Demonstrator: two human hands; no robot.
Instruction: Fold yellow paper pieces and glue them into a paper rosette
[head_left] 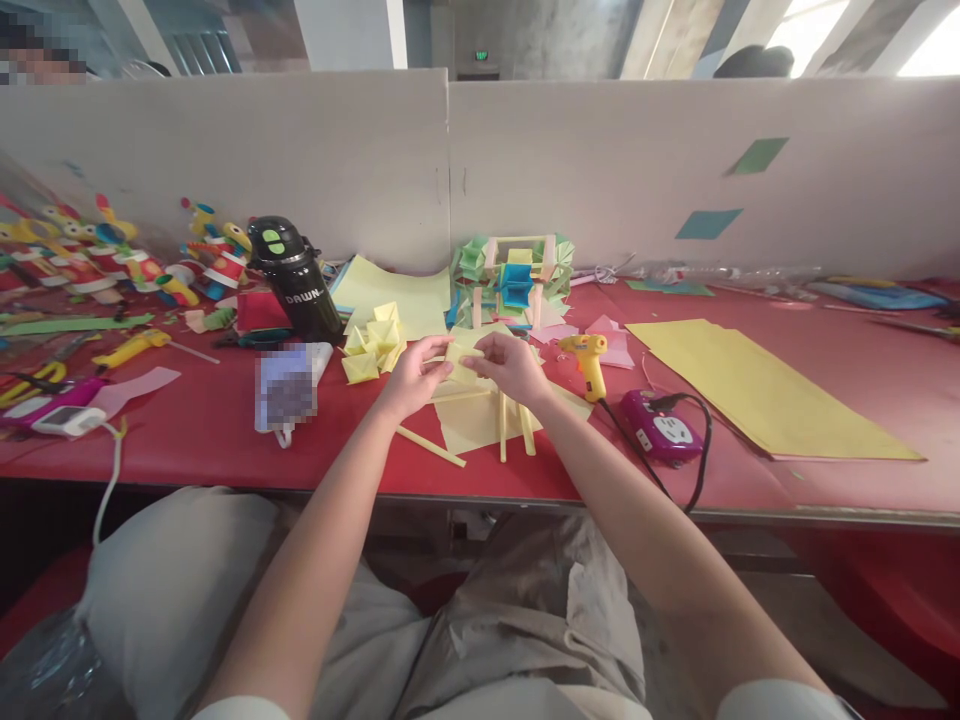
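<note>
Between my two hands is a small piece of yellow paper [466, 364], raised above the tabletop. My left hand [420, 374] pinches its left side, and my right hand [511, 366] grips its right side with thumb and fingers. Below them lie a flat yellow sheet [469, 425] and several rolled yellow paper sticks [503, 430]. One more paper stick [431, 445] rests alone nearer the table edge. Left of my left hand sits a cluster of folded yellow paper pieces [373, 345]. Just behind my hands stands a green, blue and yellow paper model [516, 280].
A yellow glue gun [589, 362] and a purple power strip [660, 428] with a black cord are at right, beside large yellow sheets [765, 390]. A black bottle [292, 280] stands left. Colourful toy figures [82, 255] crowd the far left. A white partition [300, 140] closes the back.
</note>
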